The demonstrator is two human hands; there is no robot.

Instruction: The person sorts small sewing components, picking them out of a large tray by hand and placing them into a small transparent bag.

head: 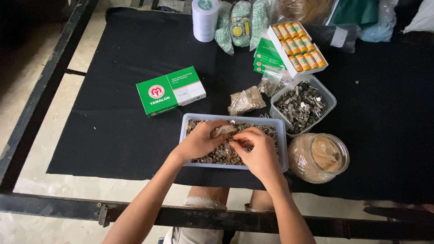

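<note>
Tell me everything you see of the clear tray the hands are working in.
The clear tray is a shallow rectangular plastic container, lying flat on the black cloth near the table's front edge. It holds a heap of small silvery metal pieces. The left hand and right hand are both over it, fingers among the pieces. A second tub of metal clips sits close by its far right corner.
</note>
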